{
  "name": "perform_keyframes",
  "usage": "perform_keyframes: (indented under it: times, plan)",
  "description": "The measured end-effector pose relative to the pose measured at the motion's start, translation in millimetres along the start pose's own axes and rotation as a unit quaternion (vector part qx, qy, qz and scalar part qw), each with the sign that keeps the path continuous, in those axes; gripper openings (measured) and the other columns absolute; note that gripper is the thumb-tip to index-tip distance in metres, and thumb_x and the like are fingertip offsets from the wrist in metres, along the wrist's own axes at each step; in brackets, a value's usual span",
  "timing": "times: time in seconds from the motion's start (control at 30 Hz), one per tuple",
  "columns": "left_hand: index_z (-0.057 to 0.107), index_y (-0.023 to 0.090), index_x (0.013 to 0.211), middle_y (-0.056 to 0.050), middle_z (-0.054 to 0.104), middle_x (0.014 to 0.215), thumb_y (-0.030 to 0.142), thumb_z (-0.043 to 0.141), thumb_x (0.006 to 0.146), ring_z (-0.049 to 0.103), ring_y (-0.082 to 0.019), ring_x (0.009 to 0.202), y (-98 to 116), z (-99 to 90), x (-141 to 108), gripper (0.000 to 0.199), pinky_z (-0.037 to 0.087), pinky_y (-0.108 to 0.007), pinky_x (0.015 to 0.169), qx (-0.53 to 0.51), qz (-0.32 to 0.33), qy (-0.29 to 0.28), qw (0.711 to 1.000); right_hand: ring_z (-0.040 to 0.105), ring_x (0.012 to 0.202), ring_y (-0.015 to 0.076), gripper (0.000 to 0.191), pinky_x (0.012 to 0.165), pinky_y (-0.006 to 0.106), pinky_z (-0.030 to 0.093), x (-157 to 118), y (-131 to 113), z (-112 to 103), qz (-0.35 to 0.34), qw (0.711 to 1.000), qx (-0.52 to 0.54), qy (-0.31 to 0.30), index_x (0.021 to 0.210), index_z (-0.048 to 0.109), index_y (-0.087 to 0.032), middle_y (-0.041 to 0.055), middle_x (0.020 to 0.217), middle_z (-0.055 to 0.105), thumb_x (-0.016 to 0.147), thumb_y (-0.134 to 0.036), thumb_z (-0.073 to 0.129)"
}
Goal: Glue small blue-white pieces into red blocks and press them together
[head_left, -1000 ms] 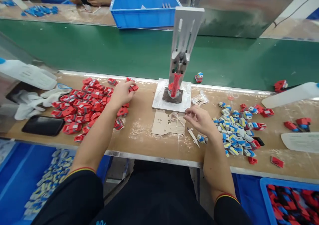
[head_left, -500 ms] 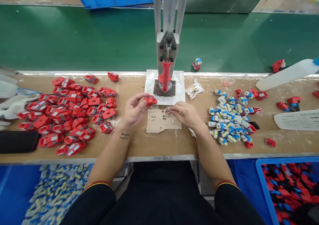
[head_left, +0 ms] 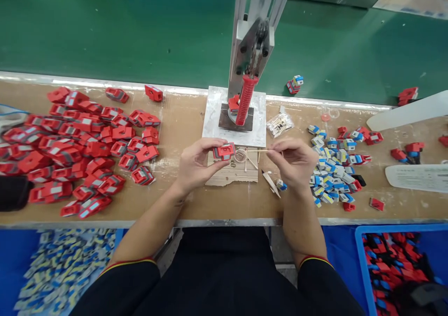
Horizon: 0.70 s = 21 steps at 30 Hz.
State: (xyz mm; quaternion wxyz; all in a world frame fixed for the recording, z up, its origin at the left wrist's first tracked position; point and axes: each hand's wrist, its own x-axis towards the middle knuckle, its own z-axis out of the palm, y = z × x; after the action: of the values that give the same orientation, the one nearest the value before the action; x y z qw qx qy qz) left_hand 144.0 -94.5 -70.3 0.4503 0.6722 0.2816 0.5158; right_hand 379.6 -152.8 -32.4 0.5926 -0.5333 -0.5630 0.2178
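Note:
My left hand (head_left: 198, 164) pinches a red plastic toy car shell (head_left: 224, 151), tilted so a rectangular opening faces me. Between the thumb and fingers of my right hand (head_left: 292, 159) is a thin pale stick (head_left: 257, 150), pointing left toward the shell; whether its tip touches the shell I cannot tell. Below, on a torn piece of cardboard (head_left: 231, 178), are a small clear round dish (head_left: 241, 156) and a white-tipped swab (head_left: 251, 163). A craft knife-like tool (head_left: 271, 184) and a small blue-and-white part (head_left: 281, 184) lie by my right wrist.
A hand press with a red handle (head_left: 247, 100) stands on a white plate (head_left: 213, 106) just ahead. Red shells (head_left: 87, 143) are heaped at left, blue-and-white parts (head_left: 331, 166) at right. A bag of swabs (head_left: 280, 123) lies beside the press. A blue bin (head_left: 360, 255) sits lower right.
My right hand has lifted away from the dish and moved right, now showing the stick. My left hand has brought the shell slightly right and turned it. The camera view has shifted.

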Motion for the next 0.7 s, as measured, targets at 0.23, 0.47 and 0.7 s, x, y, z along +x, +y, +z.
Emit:
perform_keyframes:
  times: [0.23, 0.47, 0.7]
  plan:
    - [0.077, 0.026, 0.118, -0.008, 0.082, 0.116, 0.032, 0.090, 0.085, 0.079, -0.023, 0.108, 4.8, 8.5, -8.2, 0.036, 0.066, -0.040, 0.098, 0.050, 0.021, -0.040, 0.998, 0.066, 0.064, 0.0159, 0.034, 0.061, 0.033, 0.057, -10.2, -8.7, 29.1, 0.031, 0.989, 0.139, 0.030, 0.075, 0.064, -0.026, -0.0005, 0.069, 0.069, 0.083, -0.049, 0.087]
    - [0.078, 0.025, 0.121, -0.009, 0.082, 0.116, 0.026, 0.092, 0.082, 0.080, -0.023, 0.107, 0.0, 9.3, -7.6, 0.042, 0.066, -0.036, 0.097, 0.035, 0.053, -0.041, 0.997, 0.071, 0.067, 0.0136, 0.023, 0.060, 0.028, 0.056, -11.6, -5.3, 31.0, 0.001, 0.986, 0.164, 0.003, 0.079, 0.068, -0.024, -0.0009, 0.074, 0.075, 0.086, -0.036, 0.087]
    - [0.077, 0.026, 0.121, -0.009, 0.083, 0.116, 0.025, 0.091, 0.082, 0.081, -0.024, 0.107, 1.3, 8.1, -7.4, 0.041, 0.067, -0.038, 0.097, 0.043, 0.056, -0.050, 0.996, 0.071, 0.067, 0.0139, 0.014, 0.055, 0.028, 0.052, -13.0, -3.3, 33.8, -0.028, 0.989, 0.143, -0.015, 0.084, 0.072, -0.025, 0.0003, 0.078, 0.078, 0.089, -0.029, 0.084]
